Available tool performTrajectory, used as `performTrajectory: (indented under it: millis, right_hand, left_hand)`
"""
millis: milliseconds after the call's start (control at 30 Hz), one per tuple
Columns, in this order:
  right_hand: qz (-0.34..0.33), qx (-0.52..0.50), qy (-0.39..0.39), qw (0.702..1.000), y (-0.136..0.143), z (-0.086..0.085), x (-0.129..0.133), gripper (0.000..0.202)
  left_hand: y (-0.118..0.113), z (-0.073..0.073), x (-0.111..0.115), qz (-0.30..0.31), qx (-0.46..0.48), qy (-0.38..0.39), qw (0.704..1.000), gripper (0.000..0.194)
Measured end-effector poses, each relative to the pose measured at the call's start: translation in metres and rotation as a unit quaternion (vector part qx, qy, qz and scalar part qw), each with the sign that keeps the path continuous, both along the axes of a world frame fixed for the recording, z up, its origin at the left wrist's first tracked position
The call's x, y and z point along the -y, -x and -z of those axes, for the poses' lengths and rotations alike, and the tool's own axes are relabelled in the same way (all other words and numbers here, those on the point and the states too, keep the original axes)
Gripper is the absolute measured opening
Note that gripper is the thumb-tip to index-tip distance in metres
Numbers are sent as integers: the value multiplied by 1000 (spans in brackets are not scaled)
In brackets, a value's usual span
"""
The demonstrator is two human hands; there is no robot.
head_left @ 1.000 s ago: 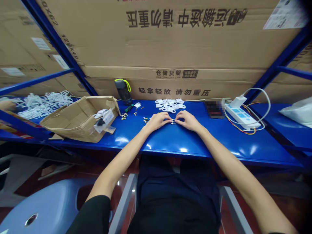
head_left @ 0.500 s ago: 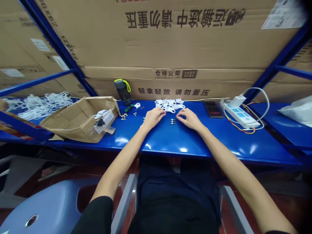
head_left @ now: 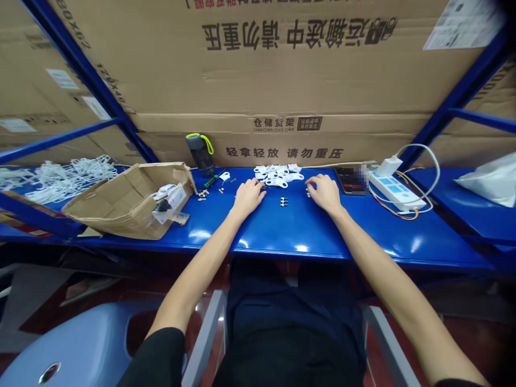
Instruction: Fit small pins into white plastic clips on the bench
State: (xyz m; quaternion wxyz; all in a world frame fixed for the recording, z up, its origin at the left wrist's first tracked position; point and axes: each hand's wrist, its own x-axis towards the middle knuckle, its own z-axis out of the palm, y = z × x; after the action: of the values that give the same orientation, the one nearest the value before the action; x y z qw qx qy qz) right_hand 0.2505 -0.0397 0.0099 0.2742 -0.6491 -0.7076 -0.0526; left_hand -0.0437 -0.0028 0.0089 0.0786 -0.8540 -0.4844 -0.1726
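My left hand [head_left: 248,197] rests low over the blue tabletop with its fingers curled together. A small dark sliver shows at its fingertips, too small to name. My right hand [head_left: 323,193] has thumb and fingers bent inward, close to a few tiny whitish pieces [head_left: 308,193]. Whether one is between its fingertips is too small to see. Between my hands lies a short row of small pins [head_left: 284,201] with pale heads and dark shafts. Behind them is a pile of white plastic pieces [head_left: 278,176] with ring-shaped holes.
An open cardboard box [head_left: 121,201] with packets stands left, near a dark bottle [head_left: 200,155] and a green-handled tool [head_left: 211,181]. Small brass-coloured parts [head_left: 202,194] lie nearby. At right are a phone [head_left: 350,180] and a power strip [head_left: 397,188] with cables. White cords [head_left: 76,177] lie far left.
My right hand has moved right, away from the row of pins, uncovering tiny whitish pieces. My left hand has shifted slightly left, its fingers more curled. The pins stay in place.
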Motion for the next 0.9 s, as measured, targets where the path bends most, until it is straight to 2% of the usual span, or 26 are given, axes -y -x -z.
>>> performTrajectory:
  millis: [167, 900]
  right_hand:
    - [4, 15, -15, 1000, 1, 2, 0, 29]
    - [30, 51, -13, 998, -3, 2, -1, 31]
  left_hand:
    - [-4, 5, -5, 13, 36, 19, 999, 29]
    - [-7, 3, -14, 25, 40, 30, 998, 23]
